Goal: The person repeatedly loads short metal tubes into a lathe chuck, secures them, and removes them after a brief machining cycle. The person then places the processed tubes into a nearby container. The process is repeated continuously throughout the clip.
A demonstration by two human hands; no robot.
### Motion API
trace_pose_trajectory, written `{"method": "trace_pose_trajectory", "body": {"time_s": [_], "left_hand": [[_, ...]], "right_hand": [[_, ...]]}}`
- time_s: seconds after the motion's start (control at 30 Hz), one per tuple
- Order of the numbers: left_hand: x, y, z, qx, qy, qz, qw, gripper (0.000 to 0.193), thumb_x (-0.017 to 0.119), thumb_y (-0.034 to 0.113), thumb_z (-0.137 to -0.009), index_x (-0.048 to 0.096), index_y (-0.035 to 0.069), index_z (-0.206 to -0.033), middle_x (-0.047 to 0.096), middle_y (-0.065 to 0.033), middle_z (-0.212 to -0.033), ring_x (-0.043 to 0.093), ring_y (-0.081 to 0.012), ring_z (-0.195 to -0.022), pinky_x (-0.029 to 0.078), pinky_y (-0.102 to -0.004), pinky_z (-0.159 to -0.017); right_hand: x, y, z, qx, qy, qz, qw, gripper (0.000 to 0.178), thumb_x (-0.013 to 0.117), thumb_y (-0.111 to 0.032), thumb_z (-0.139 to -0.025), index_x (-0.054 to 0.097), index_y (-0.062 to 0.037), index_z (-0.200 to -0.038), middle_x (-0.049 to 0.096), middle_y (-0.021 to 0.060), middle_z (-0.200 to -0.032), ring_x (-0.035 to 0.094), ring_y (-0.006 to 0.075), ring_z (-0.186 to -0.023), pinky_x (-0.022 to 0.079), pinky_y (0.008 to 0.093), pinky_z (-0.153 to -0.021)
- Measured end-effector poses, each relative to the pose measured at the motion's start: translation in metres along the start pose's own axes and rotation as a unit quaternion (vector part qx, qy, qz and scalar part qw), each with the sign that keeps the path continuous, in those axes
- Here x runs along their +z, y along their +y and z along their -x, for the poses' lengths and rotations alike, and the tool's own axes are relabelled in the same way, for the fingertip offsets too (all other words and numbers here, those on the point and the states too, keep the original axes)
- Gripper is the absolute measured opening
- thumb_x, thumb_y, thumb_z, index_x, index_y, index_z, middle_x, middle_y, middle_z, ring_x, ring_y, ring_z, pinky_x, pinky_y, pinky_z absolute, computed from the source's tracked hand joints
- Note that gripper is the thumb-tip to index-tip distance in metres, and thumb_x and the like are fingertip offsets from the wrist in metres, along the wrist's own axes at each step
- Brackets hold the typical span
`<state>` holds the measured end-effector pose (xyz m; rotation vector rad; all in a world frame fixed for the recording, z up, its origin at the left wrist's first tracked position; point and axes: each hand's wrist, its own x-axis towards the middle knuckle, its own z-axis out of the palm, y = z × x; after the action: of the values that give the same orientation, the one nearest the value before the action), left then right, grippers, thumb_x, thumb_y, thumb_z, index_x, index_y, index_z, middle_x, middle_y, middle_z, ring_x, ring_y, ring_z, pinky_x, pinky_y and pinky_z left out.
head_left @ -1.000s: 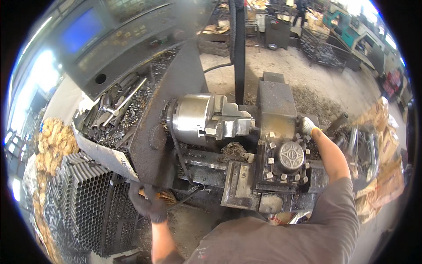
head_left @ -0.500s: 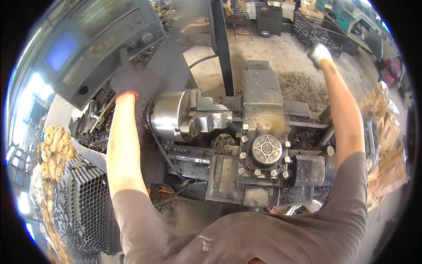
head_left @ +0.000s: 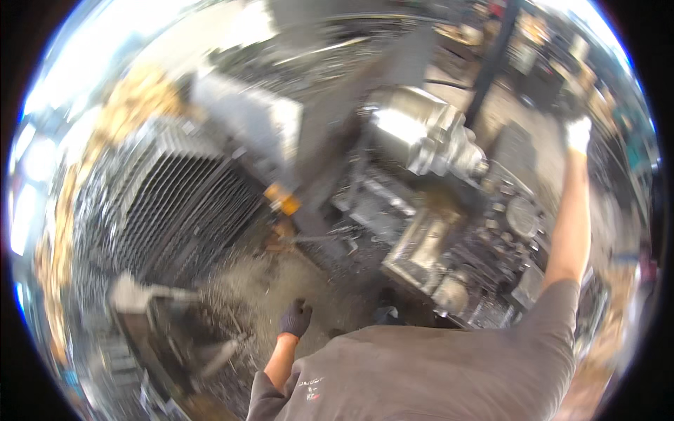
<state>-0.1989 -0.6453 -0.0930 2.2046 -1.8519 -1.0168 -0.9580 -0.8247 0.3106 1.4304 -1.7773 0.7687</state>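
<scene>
My left hand (head_left: 296, 319), in a dark glove, hangs low in front of my body with its fingers curled in. Nothing shows in it, and it is apart from the machine. Stretched far out to the right is my right hand (head_left: 578, 133) in a white glove; motion smears its fingers, and whether it touches or holds anything cannot be seen. Between the two stands a lathe with a shiny chuck (head_left: 407, 130), its jaws pointing right. The tool post with its round cap (head_left: 523, 216) sits to the right of the chuck, beyond my chest.
A tall stack of dark metal tubes (head_left: 186, 200) stands at the left. Behind it is a pale metal sheet or tray (head_left: 246, 105). An orange-yellow piece (head_left: 282, 199) shows beside the lathe. A dark bin (head_left: 158, 337) lies lower left, and a dark post (head_left: 491, 67) rises behind the chuck.
The view has swung left, so the lathe sits further right and tilted. My left hand has come back from the far side of the machine to near my body. My right arm remains outstretched.
</scene>
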Motion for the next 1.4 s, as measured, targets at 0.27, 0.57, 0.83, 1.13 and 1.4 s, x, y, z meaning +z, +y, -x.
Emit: {"method": "trace_pose_trajectory", "body": {"time_s": [0.27, 0.57, 0.83, 1.13, 1.4], "left_hand": [[0.148, -0.385, 0.332, -0.566, -0.075, 0.165, 0.804, 0.055, 0.053, 0.045, -0.101, 0.07, 0.007, -0.137, 0.067, -0.0188, -0.141, 0.064, -0.0364, -0.129, 0.049, -0.0463, -0.109], [0.229, -0.314, 0.393, -0.587, 0.227, 0.446, 0.636, 0.054, 0.065, 0.041, -0.095, 0.072, -0.001, -0.128, 0.077, -0.0211, -0.112, 0.074, -0.0341, -0.098, 0.057, -0.0467, -0.089], [0.28, -0.212, 0.363, -0.607, 0.155, 0.553, 0.55, 0.055, 0.065, 0.044, -0.095, 0.073, 0.0, -0.128, 0.078, -0.0205, -0.115, 0.075, -0.0351, -0.103, 0.057, -0.0473, -0.093], [0.17, -0.22, 0.34, -0.657, 0.27, 0.52, 0.474, 0.057, 0.062, 0.049, -0.096, 0.072, 0.005, -0.131, 0.075, -0.0188, -0.13, 0.072, -0.0375, -0.119, 0.054, -0.048, -0.104], [0.035, -0.246, 0.362, -0.666, 0.363, 0.522, 0.39, 0.057, 0.06, 0.05, -0.097, 0.07, 0.013, -0.139, 0.072, -0.0188, -0.136, 0.068, -0.037, -0.128, 0.051, -0.0445, -0.11]], "right_hand": [[-0.151, -0.504, 0.103, -0.385, -0.236, -0.513, 0.73, 0.037, 0.074, 0.005, -0.079, 0.079, -0.0032, -0.115, 0.079, 0.0175, -0.108, 0.078, 0.0295, -0.088, 0.064, 0.0388, -0.08], [-0.064, -0.808, 0.405, -0.598, -0.576, -0.431, 0.353, 0.038, 0.068, -0.031, -0.091, 0.075, -0.0074, -0.12, 0.076, 0.023, -0.108, 0.074, 0.0422, -0.101, 0.058, 0.0487, -0.088], [0.159, -0.892, 0.6, -0.902, -0.275, -0.176, 0.284, 0.029, 0.065, -0.027, -0.093, 0.084, -0.0183, -0.112, 0.081, 0.0137, -0.098, 0.08, 0.0289, -0.089, 0.061, 0.0448, -0.081], [0.228, -1.025, 0.65, -0.973, -0.207, -0.012, 0.102, 0.037, 0.055, -0.036, -0.106, 0.079, -0.0219, -0.13, 0.076, -0.0004, -0.135, 0.074, 0.0236, -0.122, 0.058, 0.0417, -0.099], [0.118, -1.222, 0.721, -0.944, -0.16, -0.177, 0.227, 0.027, 0.059, -0.018, -0.1, 0.08, -0.0197, -0.115, 0.078, 0.0087, -0.126, 0.075, 0.0307, -0.116, 0.06, 0.0471, -0.091]]}}
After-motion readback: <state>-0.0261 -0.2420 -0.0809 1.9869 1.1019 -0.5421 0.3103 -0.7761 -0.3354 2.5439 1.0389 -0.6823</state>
